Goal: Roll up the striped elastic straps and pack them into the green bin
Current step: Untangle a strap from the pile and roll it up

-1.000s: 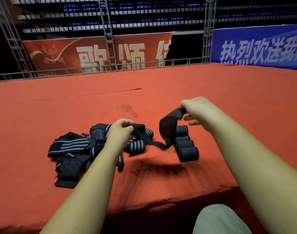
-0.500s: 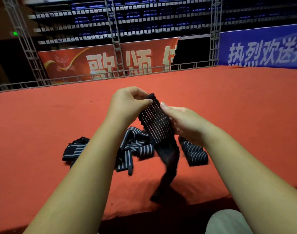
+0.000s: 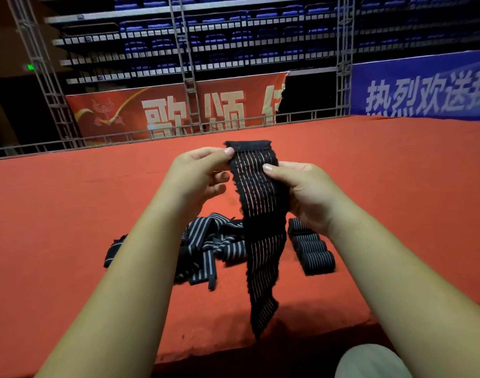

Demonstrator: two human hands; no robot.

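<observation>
Strap held vertical between both hands: left hand pinches its top-left edge, right hand pinches its right edge. Tail hangs above red floor; unrolled pile, rolled straps beneath.

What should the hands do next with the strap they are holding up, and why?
Probably turn the top end over and start rolling it downward. The left hand and right hand both pinch the striped strap near its upper edge, and it hangs flat, unrolled. Finished rolls lie on the red surface beside a loose pile.
</observation>
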